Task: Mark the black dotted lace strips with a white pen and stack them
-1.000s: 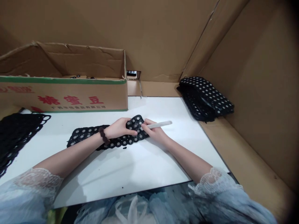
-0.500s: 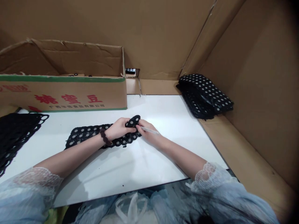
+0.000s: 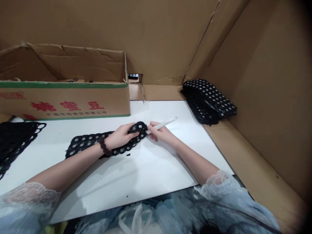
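Observation:
A black sheet of joined rings, its holes showing pale discs, lies on the white table in front of me. My left hand is closed on the sheet's right part, with the thumb on top and the end folded up. In my right hand is a slim white pen-like tool, pinched between thumb and fingers. Its lower tip meets the right edge of the sheet, and its back end points up to the right. The exact contact at the tip is too small to make out.
An open cardboard box with red lettering stands at the back left, a few small black rings inside. At the left lies a black ring sheet. A folded dotted black bundle sits at the back right. Cardboard walls enclose the table.
The white tool has swung up and shows more of its length; my right hand has turned and shifted slightly right. My left hand still grips the sheet. The whole view has shifted slightly.

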`<state>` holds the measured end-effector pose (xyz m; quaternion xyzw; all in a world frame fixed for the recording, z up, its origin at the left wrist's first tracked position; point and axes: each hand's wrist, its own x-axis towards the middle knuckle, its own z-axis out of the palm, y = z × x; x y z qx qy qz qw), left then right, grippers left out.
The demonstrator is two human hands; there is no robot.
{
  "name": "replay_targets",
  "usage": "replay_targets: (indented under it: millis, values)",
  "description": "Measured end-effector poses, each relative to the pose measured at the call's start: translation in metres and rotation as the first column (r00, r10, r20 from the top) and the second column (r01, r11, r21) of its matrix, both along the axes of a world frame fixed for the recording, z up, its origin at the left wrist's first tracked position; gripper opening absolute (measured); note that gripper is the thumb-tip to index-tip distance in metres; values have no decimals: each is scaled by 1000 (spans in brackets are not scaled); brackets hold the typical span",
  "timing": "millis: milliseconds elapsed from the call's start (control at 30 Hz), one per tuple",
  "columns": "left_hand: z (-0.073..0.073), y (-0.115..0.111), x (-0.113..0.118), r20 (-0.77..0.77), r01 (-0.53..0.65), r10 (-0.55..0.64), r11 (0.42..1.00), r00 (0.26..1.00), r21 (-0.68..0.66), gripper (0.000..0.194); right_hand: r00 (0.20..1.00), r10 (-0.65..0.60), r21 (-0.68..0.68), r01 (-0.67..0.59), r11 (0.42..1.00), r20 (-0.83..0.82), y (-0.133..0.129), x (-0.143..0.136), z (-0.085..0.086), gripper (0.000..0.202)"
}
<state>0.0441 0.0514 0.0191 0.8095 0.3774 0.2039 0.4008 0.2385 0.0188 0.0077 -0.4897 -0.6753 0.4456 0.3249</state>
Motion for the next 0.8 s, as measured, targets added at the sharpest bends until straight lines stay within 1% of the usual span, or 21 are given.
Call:
replay_targets:
  millis: [100, 167, 300, 367, 467, 567, 633, 700, 800]
  values:
    - [2, 1, 2, 41, 16, -15, 999, 999, -30, 32, 996, 43, 18, -42, 999, -80, -3, 0, 1, 30]
    - [5, 3, 2, 44, 42, -37, 993, 998, -112, 34, 992, 30, 6, -30, 1000, -122, -3, -2, 1, 30]
    - [7, 7, 0, -31, 61, -72, 957, 997, -285, 33, 987, -4, -52, -4, 999, -161, -5, -7, 0, 29]
    - [7, 6, -1, -35, 40, -54, 946, 998, -323, 29, 985, -8, -61, -3, 998, -175, -6, -9, 1, 29]
    - [7, 5, 0, 14, 7, -2, 929, 1000, -371, 25, 974, -8, -74, -9, 997, -225, -8, -11, 2, 29]
    - [9, 3, 0, 63, 28, -1, 901, 998, -434, 22, 962, -6, -108, -25, 994, -275, -9, -13, 2, 29]
    - [10, 3, -1, 71, 32, 1, 890, 997, -454, 22, 965, -9, -110, -21, 994, -262, -9, -13, 2, 29]
    - [9, 3, -1, 64, 1, 32, 891, 997, -454, 24, 976, -14, -79, -4, 997, -219, -9, -13, 2, 29]
    - [5, 3, -1, 65, -49, 87, 894, 994, -446, 24, 992, -7, 47, 13, 999, -124, -10, -15, -1, 28]
